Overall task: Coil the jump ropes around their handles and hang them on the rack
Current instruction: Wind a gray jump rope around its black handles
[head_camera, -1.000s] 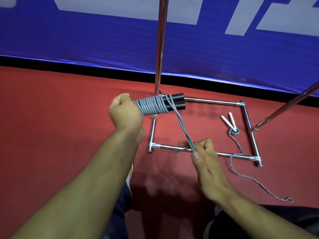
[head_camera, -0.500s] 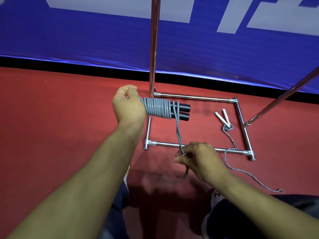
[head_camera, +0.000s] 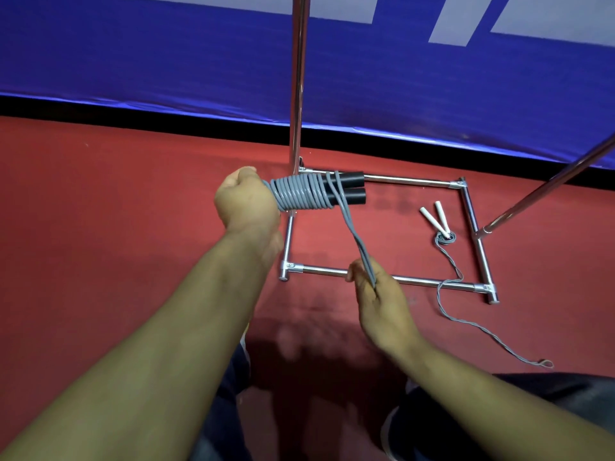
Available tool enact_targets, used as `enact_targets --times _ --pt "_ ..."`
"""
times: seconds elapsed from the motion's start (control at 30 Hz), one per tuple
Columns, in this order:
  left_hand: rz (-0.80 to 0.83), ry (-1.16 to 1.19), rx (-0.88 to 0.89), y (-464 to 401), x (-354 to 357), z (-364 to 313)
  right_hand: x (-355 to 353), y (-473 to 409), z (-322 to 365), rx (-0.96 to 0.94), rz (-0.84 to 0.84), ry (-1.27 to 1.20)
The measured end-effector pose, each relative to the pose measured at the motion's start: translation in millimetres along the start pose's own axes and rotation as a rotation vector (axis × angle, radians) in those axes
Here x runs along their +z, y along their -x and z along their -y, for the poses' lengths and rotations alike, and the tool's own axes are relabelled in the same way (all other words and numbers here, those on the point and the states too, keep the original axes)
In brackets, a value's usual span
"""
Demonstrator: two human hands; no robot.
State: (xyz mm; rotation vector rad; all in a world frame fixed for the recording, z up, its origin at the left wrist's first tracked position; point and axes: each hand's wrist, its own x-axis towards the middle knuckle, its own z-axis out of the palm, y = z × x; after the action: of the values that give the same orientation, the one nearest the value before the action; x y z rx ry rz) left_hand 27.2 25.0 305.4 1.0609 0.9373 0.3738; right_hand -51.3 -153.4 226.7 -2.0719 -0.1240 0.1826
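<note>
A dull red sports floor (head_camera: 100, 227) runs back to a blue banner wall with pale lettering (head_camera: 166, 61).

On it, the left hand (head_camera: 246, 197) is clenched around the near ends of two black cylindrical handles (head_camera: 349, 189), held side by side and pointing right. A thick grey rubbery jump rope (head_camera: 299, 194) is wound around them in tight turns from the fist outward, leaving only the black tips bare. From the last turn a doubled strand slopes down to the right hand (head_camera: 379, 301), whose thumb and fingers pinch it taut; how much rope remains beyond the pinch is hidden by the hand.

Half a second ago the strand hung nearly straight down from the bundle and the right hand sat lower and further left; now the strand crosses diagonally over the coil's outer end and the hand has swung right. That reads as another turn being laid on, so the coiling looks close to finished, with only the tail left to secure.

Behind the hands stands a chrome tubular rack (head_camera: 382, 277), its rectangular base on the floor and an upright pole rising beside the bundle. Inside the base lies a second, thinner grey jump rope with white handles (head_camera: 436, 217), uncoiled, its cord trailing over the front bar and across the floor. Nothing visible hangs on the rack yet.
</note>
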Motion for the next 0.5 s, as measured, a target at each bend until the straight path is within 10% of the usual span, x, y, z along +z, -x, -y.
enact_targets --times 0.33,0.5 --pt "-0.1 0.018 0.0 -15 2 0 -10 1 -14 -0.003 -0.023 -0.157" --pt "-0.044 -0.052 0.019 -8 3 1 -23 -9 -12 0.03 0.319 -0.129"
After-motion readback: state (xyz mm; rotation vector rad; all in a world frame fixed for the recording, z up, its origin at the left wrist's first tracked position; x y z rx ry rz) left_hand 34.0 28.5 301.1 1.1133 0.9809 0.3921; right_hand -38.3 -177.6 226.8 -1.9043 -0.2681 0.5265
